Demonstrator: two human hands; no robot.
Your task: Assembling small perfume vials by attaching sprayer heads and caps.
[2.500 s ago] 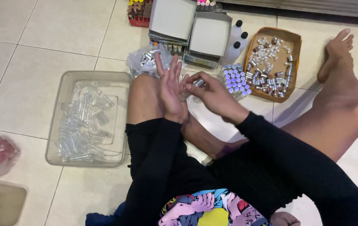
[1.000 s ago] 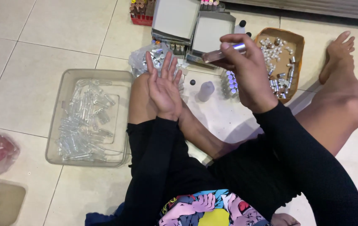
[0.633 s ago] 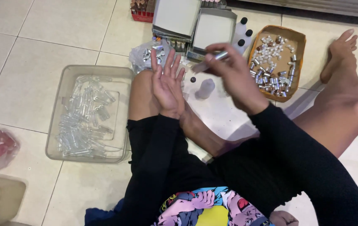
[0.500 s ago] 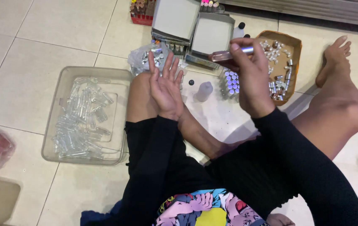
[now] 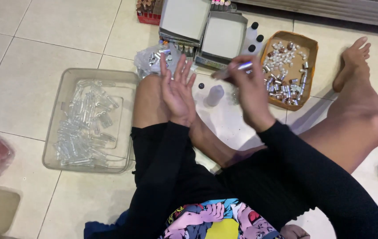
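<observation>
I sit on a tiled floor with my legs folded. My left hand [image 5: 178,90] is held up flat over my knee, fingers spread and palm toward the right, holding nothing. My right hand [image 5: 251,88], blurred by motion, grips a slim tube with a shiny silver end [image 5: 233,70], held sideways above the floor. A small pale bottle [image 5: 214,95] stands on the tile between both hands, with a dark cap [image 5: 201,86] lying beside it.
A clear plastic tub of empty clear tubes [image 5: 89,119] sits at my left. A brown tray of small silver and white parts [image 5: 288,66] lies at upper right. Two grey boxes [image 5: 206,26] and a bag of small parts [image 5: 151,59] lie ahead. My bare foot [image 5: 352,62] rests at right.
My right hand left the left palm, rose toward the boxes with the tube, and keeps shaking back and forth. The left hand has stayed upright and spread.
</observation>
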